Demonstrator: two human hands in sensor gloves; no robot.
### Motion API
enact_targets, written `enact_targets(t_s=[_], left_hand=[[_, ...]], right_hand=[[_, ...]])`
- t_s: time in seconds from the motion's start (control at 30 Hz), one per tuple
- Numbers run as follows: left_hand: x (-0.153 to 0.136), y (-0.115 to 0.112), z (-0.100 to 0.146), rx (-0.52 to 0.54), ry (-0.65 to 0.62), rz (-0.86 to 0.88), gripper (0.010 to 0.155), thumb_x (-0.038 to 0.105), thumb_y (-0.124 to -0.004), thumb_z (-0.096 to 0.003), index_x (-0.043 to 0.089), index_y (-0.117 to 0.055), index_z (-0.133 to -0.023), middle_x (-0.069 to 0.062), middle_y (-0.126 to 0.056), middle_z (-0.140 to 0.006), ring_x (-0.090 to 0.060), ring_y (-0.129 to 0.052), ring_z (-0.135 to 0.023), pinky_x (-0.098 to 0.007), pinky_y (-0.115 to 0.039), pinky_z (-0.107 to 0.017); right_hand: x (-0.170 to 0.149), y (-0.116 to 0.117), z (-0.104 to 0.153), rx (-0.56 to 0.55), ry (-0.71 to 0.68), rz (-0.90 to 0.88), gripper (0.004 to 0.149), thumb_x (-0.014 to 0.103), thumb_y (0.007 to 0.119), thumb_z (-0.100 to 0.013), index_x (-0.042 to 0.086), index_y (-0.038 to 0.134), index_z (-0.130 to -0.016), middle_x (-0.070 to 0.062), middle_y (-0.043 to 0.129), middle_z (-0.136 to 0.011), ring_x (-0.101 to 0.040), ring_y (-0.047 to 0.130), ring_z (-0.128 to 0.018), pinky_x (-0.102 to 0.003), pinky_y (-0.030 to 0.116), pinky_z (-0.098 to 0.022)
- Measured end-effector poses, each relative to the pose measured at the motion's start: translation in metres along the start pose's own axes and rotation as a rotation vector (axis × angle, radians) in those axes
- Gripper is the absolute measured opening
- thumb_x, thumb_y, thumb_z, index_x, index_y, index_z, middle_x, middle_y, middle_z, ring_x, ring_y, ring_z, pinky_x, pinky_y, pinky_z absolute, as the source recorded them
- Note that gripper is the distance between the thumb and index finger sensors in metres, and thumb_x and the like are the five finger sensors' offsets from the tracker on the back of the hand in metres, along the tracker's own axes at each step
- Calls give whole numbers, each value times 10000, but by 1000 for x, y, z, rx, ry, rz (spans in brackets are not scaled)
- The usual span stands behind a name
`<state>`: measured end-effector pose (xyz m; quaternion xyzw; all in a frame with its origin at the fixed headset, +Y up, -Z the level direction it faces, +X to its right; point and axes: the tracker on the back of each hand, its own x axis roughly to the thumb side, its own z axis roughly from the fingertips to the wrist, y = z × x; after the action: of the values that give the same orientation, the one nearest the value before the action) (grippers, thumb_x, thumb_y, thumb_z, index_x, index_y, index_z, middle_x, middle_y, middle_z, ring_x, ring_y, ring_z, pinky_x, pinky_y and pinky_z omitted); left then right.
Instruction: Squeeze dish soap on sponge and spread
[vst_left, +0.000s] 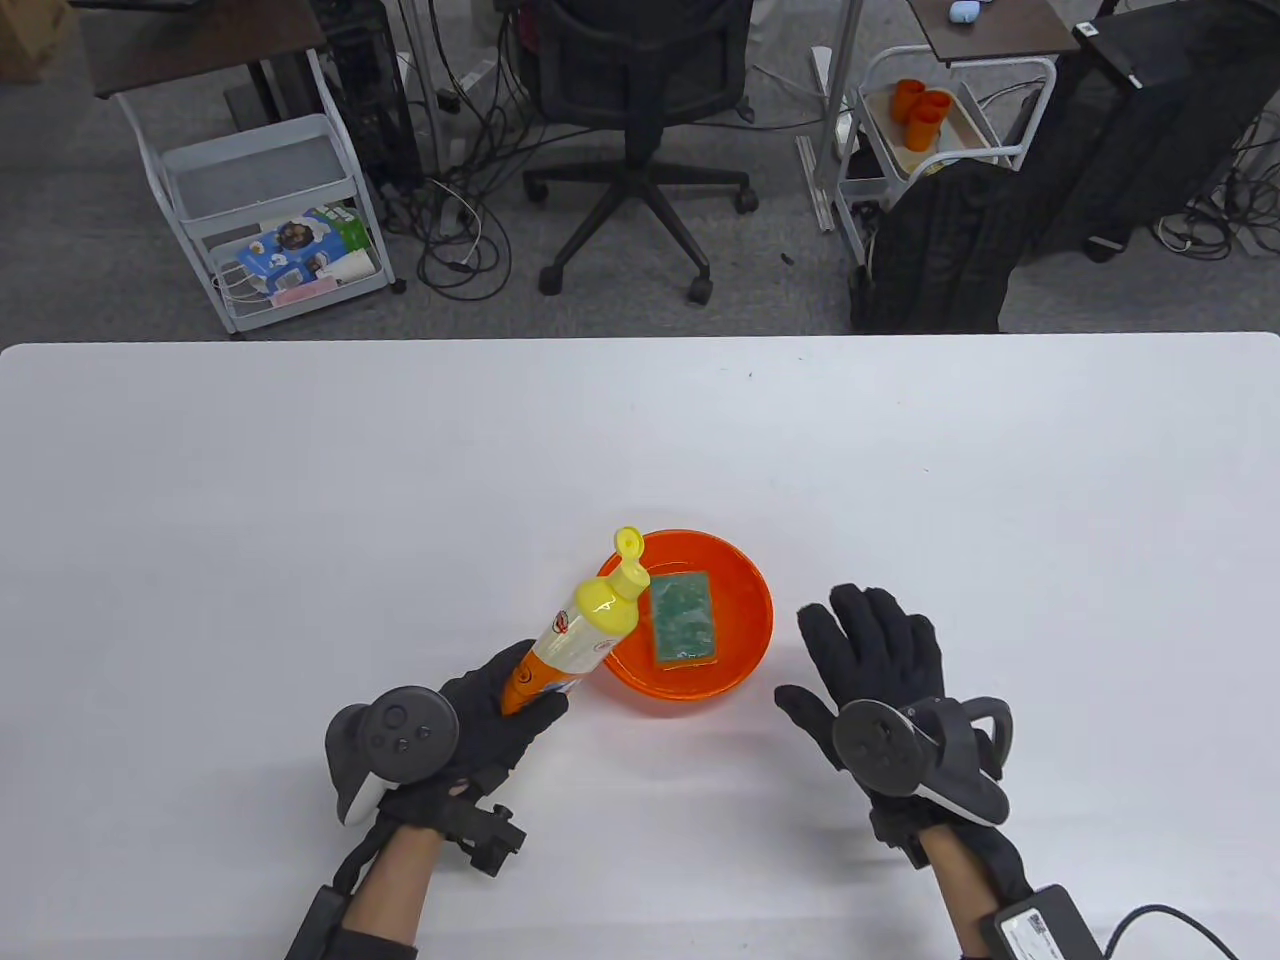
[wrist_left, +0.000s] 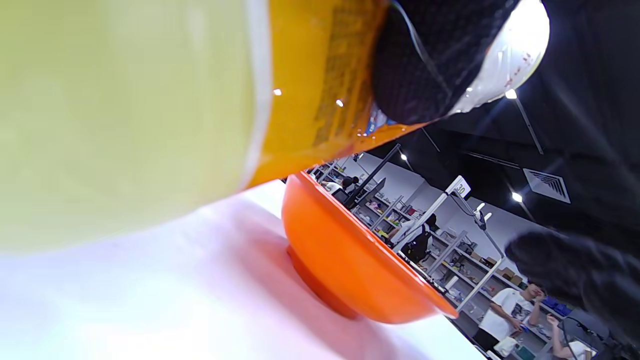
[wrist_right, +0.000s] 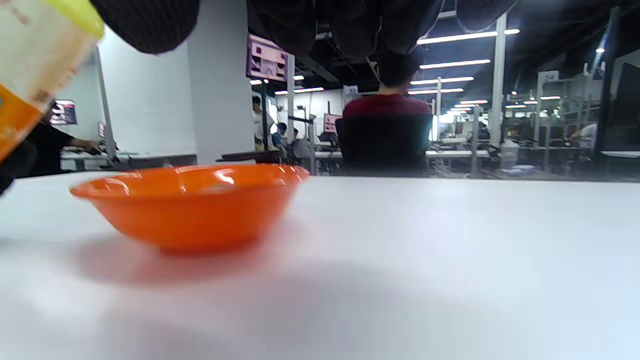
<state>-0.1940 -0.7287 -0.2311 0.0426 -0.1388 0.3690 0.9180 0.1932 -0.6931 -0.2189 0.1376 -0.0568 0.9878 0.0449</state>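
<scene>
A green sponge (vst_left: 683, 620) lies inside an orange bowl (vst_left: 748, 590) near the table's front middle. My left hand (vst_left: 497, 715) grips the lower end of a yellow and orange dish soap bottle (vst_left: 580, 630), tilted so its open yellow flip cap (vst_left: 628, 545) is over the bowl's left rim. The bottle fills the upper left of the left wrist view (wrist_left: 150, 100), above the bowl (wrist_left: 345, 260). My right hand (vst_left: 868, 645) lies flat and spread on the table just right of the bowl, holding nothing. The right wrist view shows the bowl (wrist_right: 190, 205) side on and the bottle (wrist_right: 35, 65) at top left.
The white table (vst_left: 300, 480) stretches wide on all sides of the bowl. Beyond its far edge stand an office chair (vst_left: 640, 110), a white cart (vst_left: 270, 210) and a dark bag (vst_left: 940, 250) on the floor.
</scene>
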Motion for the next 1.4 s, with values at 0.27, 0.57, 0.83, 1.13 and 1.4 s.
enact_targets(t_s=[0.27, 0.57, 0.83, 1.13, 1.4], left_hand=[[19, 1, -10, 44, 26, -189, 592, 454, -911, -483, 196, -738, -987, -127, -990, -905, -371, -1066, -762, -648, -752, -666], [38, 9, -57, 3, -29, -595, 591, 468, -907, -479, 241, -726, -995, -90, -976, -937, -341, -1052, -805, -633, -733, -708], [42, 7, -87, -82, -30, -728, 590, 474, -918, -465, 283, -732, -991, -44, -967, -957, -319, -1039, -845, -620, -731, -730], [53, -3, -100, -99, -52, -838, 584, 478, -936, -444, 274, -778, -968, -35, -1002, -917, -295, -1062, -816, -609, -751, -724], [58, -6, -107, -120, -71, -912, 569, 483, -935, -439, 282, -792, -952, -18, -1017, -893, -279, -1076, -791, -592, -766, -722]], right_hand=[[-35, 25, 12, 66, 120, -52, 794, 629, 576, -576, 192, 350, -1199, -238, 203, -1264, -543, 187, -1135, -704, 248, -808], [-39, 29, 13, 52, 174, -131, 783, 614, 585, -580, 185, 359, -1195, -243, 217, -1260, -540, 190, -1132, -708, 245, -802], [-40, 29, 14, 48, 166, -125, 775, 607, 591, -583, 183, 369, -1193, -244, 222, -1260, -539, 197, -1132, -710, 249, -801], [-38, 30, 13, 46, 163, -118, 769, 600, 594, -587, 181, 373, -1192, -246, 229, -1259, -540, 202, -1131, -710, 252, -799], [-38, 30, 13, 58, 168, -114, 770, 599, 594, -588, 179, 371, -1193, -246, 229, -1259, -541, 204, -1130, -712, 250, -797]])
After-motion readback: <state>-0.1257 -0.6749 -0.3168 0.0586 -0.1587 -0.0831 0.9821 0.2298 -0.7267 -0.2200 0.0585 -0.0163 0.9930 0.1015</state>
